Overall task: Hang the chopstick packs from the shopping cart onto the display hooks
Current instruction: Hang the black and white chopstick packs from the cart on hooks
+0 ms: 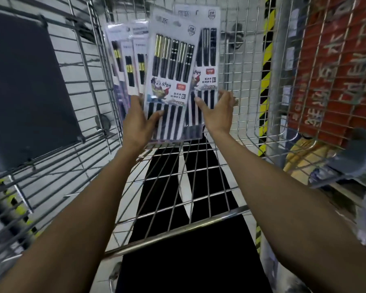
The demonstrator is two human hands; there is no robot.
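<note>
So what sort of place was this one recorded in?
Most likely a shop or its stockroom: a wire shopping cart fills the view, the left hand and right hand hold retail-carded chopstick packs, and a wire rack stands to the left.

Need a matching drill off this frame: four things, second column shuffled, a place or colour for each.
Things:
1. left hand
2. right hand
3. striped post
4. dark panel

Place or colour:
A. black and yellow
B. far left of the view
C. thumb on the front pack
D. at the right edge of the rear pack

Pairs: 1-C, 2-D, 3-A, 4-B
</note>
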